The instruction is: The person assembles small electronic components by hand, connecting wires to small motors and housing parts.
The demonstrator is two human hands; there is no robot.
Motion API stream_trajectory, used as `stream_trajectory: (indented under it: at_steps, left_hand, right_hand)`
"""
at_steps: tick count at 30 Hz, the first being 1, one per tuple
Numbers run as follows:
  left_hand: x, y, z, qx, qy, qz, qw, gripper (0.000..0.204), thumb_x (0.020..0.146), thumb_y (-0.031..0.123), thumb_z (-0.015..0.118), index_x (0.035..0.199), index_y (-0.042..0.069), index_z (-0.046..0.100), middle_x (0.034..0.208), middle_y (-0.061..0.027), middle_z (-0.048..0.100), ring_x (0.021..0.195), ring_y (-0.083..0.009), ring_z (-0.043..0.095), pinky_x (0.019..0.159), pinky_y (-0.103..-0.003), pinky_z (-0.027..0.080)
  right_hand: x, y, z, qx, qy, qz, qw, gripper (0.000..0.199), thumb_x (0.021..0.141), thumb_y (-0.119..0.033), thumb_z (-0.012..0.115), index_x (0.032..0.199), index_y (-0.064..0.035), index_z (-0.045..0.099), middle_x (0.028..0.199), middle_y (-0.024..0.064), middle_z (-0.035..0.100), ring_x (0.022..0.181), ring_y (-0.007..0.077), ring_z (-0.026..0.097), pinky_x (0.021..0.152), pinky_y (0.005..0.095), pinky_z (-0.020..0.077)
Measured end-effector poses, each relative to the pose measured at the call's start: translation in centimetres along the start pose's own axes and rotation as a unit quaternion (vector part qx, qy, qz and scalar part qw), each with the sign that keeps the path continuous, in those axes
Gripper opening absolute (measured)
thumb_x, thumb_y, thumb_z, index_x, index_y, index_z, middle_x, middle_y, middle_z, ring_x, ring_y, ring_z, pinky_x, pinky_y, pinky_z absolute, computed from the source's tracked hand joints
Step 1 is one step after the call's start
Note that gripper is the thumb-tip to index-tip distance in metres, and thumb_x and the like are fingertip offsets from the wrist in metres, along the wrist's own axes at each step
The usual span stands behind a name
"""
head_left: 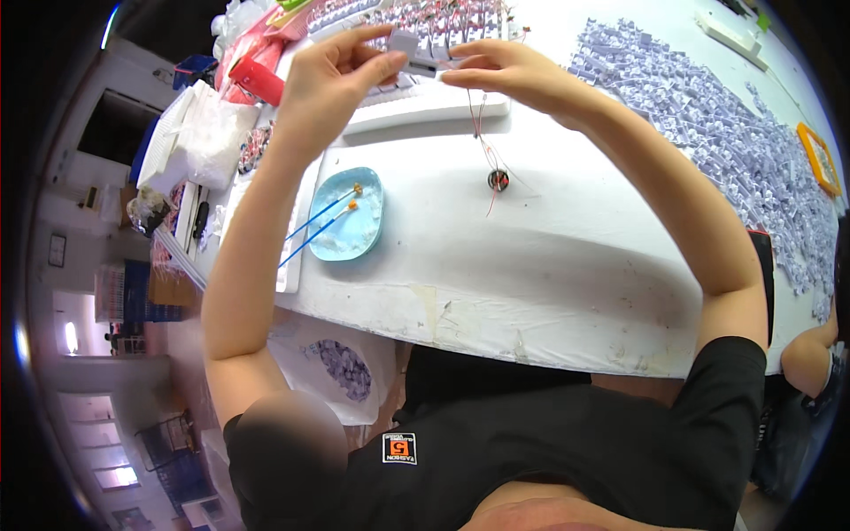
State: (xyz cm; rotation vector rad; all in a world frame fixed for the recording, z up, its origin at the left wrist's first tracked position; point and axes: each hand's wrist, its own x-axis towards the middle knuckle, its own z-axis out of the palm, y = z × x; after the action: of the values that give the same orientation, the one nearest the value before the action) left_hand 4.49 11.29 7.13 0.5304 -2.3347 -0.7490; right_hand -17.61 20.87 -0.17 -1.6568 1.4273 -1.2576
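My left hand [341, 71] is raised over the far part of the table, thumb and fingers pinching a small light grey plastic piece [404, 42]. Just below that piece is a darker grey block [421, 67], between the two hands. From the right, my right hand [500, 69] reaches toward it with fingers stretched and slightly apart, tips close to the block's end. Whether they touch it is hard to see. Thin red and white wires [481, 124] run down from beneath my right hand to a small round black part [498, 180] on the table.
Rows of wired parts [443, 25] fill the far side behind a white foam tray [425, 111]. A light blue dish [350, 217] bears two blue-handled brushes. Many loose grey pieces [682, 115] are heaped at right, near an orange frame [817, 157]. Someone's arm [807, 358] shows at far right.
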Motion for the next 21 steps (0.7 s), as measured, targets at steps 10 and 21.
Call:
stream_trajectory:
  at_steps: [10,21]
  left_hand:
    - [1.4,4.3,0.6,0.0,0.028,-0.086,0.996,0.04,0.092,0.002,0.071,0.129,-0.008,0.06,0.091,-0.0078,0.07,0.082,-0.0104,0.066,0.076,-0.024,0.054]
    - [3.1,1.3,-0.7,-0.02,0.113,0.013,0.993,0.037,0.092,-0.002,0.068,0.128,-0.008,0.063,0.089,-0.0077,0.07,0.08,-0.0102,0.066,0.076,-0.023,0.055]
  right_hand:
    - [-4.5,4.0,1.9,-0.134,-0.045,0.107,0.984,0.054,0.079,-0.033,0.084,0.115,0.0039,0.067,0.088,0.0122,0.068,0.081,0.021,0.065,0.072,0.0325,0.0522]
    - [4.6,3.0,2.5,-0.185,0.089,-0.051,0.977,0.022,0.086,-0.011,0.071,0.108,-0.0051,0.074,0.088,0.0111,0.068,0.081,0.0218,0.066,0.076,0.0344,0.0526]
